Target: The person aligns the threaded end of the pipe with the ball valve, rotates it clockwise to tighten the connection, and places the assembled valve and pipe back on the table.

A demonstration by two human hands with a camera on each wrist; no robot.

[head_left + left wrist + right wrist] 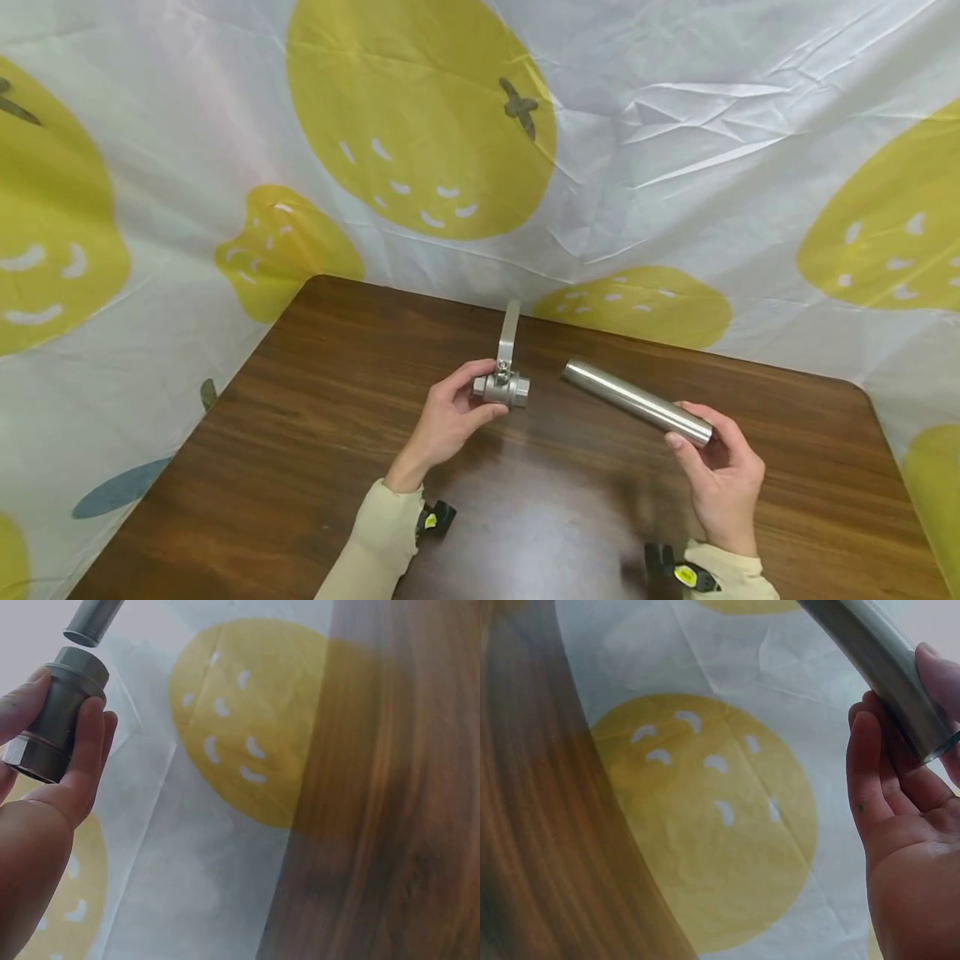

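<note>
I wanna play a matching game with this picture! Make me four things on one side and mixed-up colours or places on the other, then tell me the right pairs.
Things:
1. valve
2. pipe
3. table
4. cloth

Colours and places:
A. white with big yellow shapes
B. held in the right hand
C. brown
D. held in the left hand

Right pairs: 1-D, 2-B, 3-C, 4-A

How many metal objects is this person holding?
2: a silvery, lever-handled metal valve in the left hand, and a smooth, silvery metal tube in the right hand. None seems hidden.
</note>
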